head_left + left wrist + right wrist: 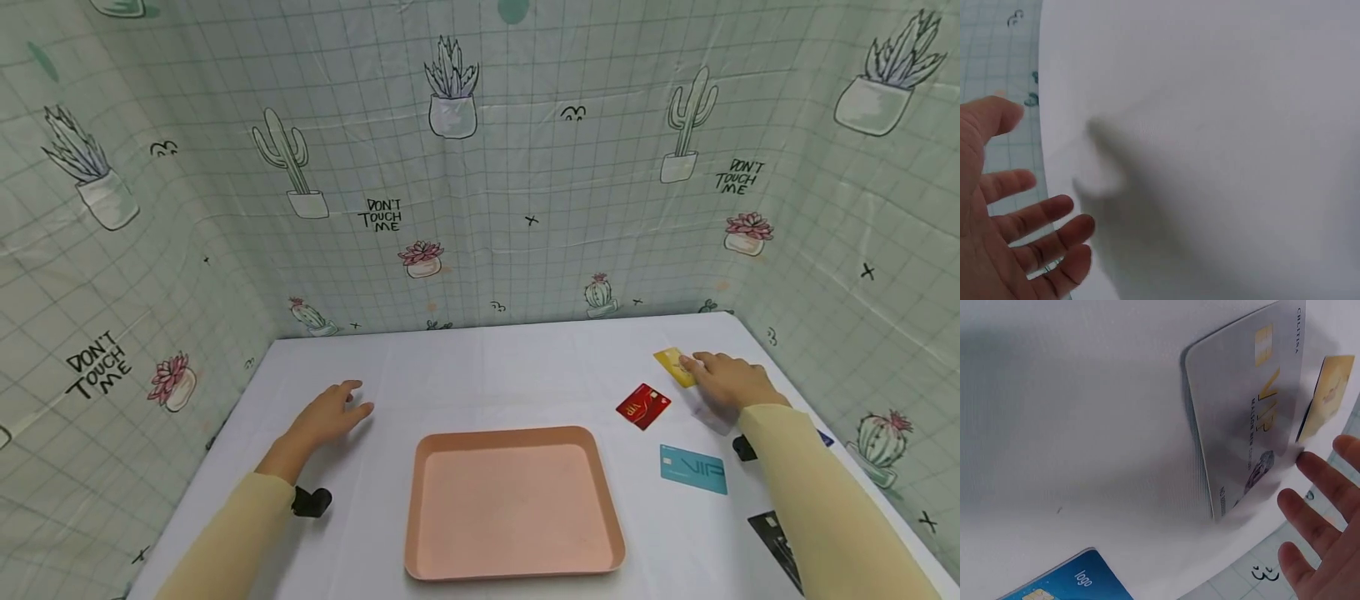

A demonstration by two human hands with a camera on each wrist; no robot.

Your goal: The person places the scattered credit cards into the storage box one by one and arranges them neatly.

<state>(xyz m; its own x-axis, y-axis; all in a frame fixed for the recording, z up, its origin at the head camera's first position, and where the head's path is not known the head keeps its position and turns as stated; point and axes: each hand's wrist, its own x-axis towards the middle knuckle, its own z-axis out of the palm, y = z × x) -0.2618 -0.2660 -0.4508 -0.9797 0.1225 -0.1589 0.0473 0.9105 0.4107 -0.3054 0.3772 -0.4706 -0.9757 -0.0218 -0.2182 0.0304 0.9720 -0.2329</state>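
The silver card (1229, 406) looks like smooth, faintly glossy plastic. The tray (513, 508) seems matt plastic, the backdrop (495, 179) lightly creased cloth.

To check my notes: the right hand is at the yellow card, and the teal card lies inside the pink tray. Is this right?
Partly: the right hand is at the yellow card, but the teal card lies on the table, right of the pink tray, as the head view shows.

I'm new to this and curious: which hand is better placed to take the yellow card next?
Right, I'd judge: the right hand is at the yellow card. The left hand looks empty but is much farther off, left of the tray.
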